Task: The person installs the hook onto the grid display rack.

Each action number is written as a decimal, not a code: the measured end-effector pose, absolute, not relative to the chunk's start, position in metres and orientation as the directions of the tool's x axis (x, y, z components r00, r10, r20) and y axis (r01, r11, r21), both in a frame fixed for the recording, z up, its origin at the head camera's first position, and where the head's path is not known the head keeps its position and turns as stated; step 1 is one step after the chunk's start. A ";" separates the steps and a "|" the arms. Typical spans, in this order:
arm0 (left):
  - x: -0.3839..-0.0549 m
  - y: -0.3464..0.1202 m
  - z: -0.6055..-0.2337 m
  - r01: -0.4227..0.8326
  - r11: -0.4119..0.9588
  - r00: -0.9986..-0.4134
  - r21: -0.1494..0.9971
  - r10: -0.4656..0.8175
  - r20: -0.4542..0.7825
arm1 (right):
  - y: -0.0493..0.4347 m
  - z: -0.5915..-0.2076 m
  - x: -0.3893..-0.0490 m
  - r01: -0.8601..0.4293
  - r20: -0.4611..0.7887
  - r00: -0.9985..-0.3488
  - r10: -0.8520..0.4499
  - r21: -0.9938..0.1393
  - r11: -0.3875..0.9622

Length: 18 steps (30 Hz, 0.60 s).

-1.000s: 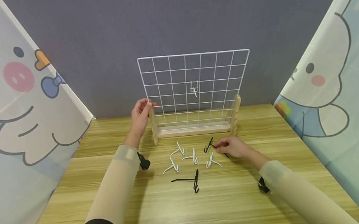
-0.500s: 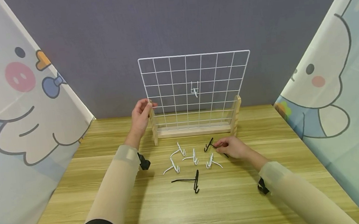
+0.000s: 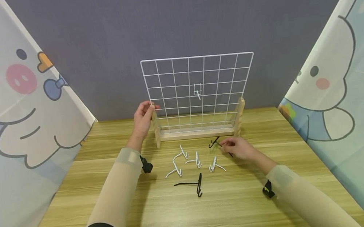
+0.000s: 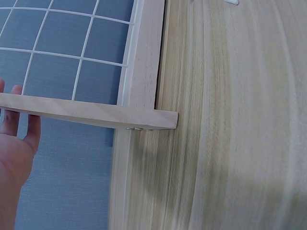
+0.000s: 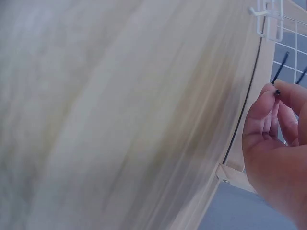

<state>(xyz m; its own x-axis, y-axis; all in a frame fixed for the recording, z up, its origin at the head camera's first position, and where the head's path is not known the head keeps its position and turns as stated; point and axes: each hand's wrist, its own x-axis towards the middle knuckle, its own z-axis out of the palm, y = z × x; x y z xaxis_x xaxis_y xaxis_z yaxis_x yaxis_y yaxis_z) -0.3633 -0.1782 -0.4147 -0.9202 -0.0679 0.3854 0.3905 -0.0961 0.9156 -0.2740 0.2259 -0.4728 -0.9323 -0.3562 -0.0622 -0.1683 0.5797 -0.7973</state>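
My left hand (image 3: 143,117) holds the top of the left wooden post (image 4: 91,111) of a stand, fingers behind it in the left wrist view. The stand carries a white wire grid panel (image 3: 196,57). Between thumb and fingertips, my right hand (image 3: 239,149) pinches the arm of a black wire hook (image 3: 215,141), just in front of the stand's right foot. In the right wrist view the fingers hide part of this hook (image 5: 281,67). One white hook (image 3: 198,93) hangs on the grid, above its middle.
Several white hooks (image 3: 197,160) lie on the wood-grain table (image 3: 205,221) in front of the stand. Nearer to me lies a second black hook (image 3: 198,184). A grey wall (image 3: 173,19) stands behind, with cartoon-printed curtains (image 3: 334,120) at both sides.
My right hand has moved slightly right, and the black hook in its fingers has turned and shifted with it. The left hand keeps its hold on the post.
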 end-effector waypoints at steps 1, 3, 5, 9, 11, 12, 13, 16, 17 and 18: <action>-0.363 -0.178 -0.415 0.391 -0.097 -0.920 0.915 -0.069 0.385 | 0.227 -0.472 -0.274 -0.165 -0.059 -0.933 -0.356 -0.808 0.566; -0.364 -0.178 -0.416 0.389 -0.101 -0.921 0.916 -0.069 0.383 | 0.228 -0.470 -0.273 -0.151 -0.057 -0.934 -0.353 -0.832 0.534; -0.364 -0.179 -0.416 0.386 -0.098 -0.922 0.917 -0.066 0.381 | 0.228 -0.469 -0.272 -0.135 -0.056 -0.940 -0.337 -0.844 0.519; -0.363 -0.179 -0.417 0.379 -0.091 -0.925 0.921 -0.056 0.376 | 0.226 -0.467 -0.268 -0.099 -0.057 -0.951 -0.304 -0.876 0.472; -0.361 -0.179 -0.416 0.381 -0.091 -0.924 0.920 -0.054 0.378 | 0.224 -0.466 -0.265 -0.081 -0.057 -0.955 -0.291 -0.895 0.440; -0.361 -0.178 -0.416 0.383 -0.094 -0.924 0.919 -0.055 0.379 | 0.222 -0.466 -0.264 -0.075 -0.054 -0.957 -0.285 -0.902 0.425; -0.361 -0.179 -0.416 0.384 -0.093 -0.923 0.919 -0.055 0.380 | 0.221 -0.465 -0.263 -0.076 -0.048 -0.959 -0.280 -0.906 0.416; -0.360 -0.179 -0.415 0.387 -0.084 -0.922 0.918 -0.058 0.383 | 0.219 -0.462 -0.261 -0.086 -0.021 -0.963 -0.267 -0.920 0.383; -0.360 -0.179 -0.415 0.386 -0.079 -0.922 0.919 -0.060 0.382 | 0.219 -0.461 -0.260 -0.094 -0.009 -0.965 -0.264 -0.922 0.375; -0.360 -0.179 -0.415 0.387 -0.074 -0.922 0.919 -0.061 0.383 | 0.218 -0.460 -0.260 -0.103 0.004 -0.966 -0.259 -0.923 0.371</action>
<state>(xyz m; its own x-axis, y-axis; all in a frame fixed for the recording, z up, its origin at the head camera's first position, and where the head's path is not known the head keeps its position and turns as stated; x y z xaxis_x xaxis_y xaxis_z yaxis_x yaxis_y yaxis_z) -0.3604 -0.1793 -0.4148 -0.9219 -0.0608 0.3827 0.3865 -0.0743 0.9193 -0.2599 0.2183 -0.4602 -0.9658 -0.2594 0.0037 -0.1032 0.3711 -0.9228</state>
